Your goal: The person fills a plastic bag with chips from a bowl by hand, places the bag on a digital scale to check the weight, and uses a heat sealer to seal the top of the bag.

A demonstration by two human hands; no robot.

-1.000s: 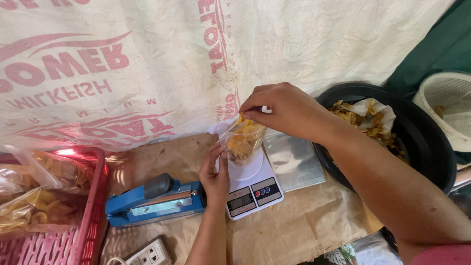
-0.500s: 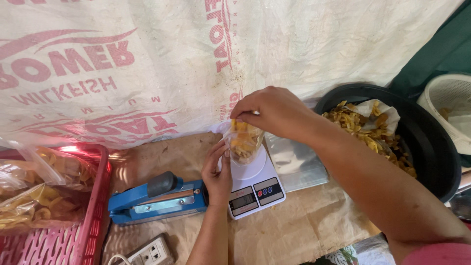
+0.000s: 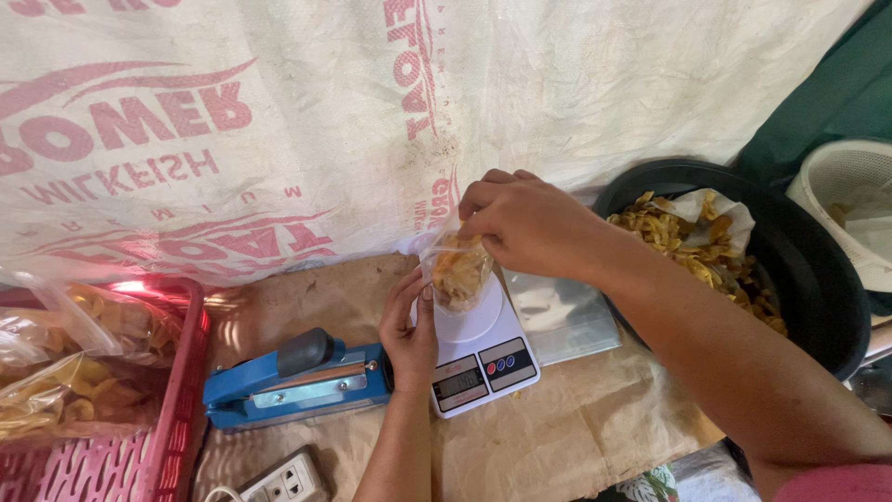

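Observation:
A small clear plastic bag of yellow chips (image 3: 458, 272) stands on a white digital kitchen scale (image 3: 483, 351). My left hand (image 3: 409, 327) steadies the bag from its left side, fingers against the plastic. My right hand (image 3: 525, 221) is over the bag's mouth, fingers pinched at its top edge. A big black tub (image 3: 810, 270) at the right holds a loose heap of the same chips (image 3: 692, 244) on white paper.
A blue heat sealer (image 3: 293, 379) lies left of the scale. A pink basket (image 3: 177, 409) with filled chip bags sits at the far left. A white power strip (image 3: 283, 480) lies at the front. Flat clear bags (image 3: 562, 316) rest behind the scale. A white basket (image 3: 850, 200) is at far right.
My right hand has shifted slightly left and lowered onto the bag's mouth. The left hand keeps holding the bag on the scale. The view has drifted a little.

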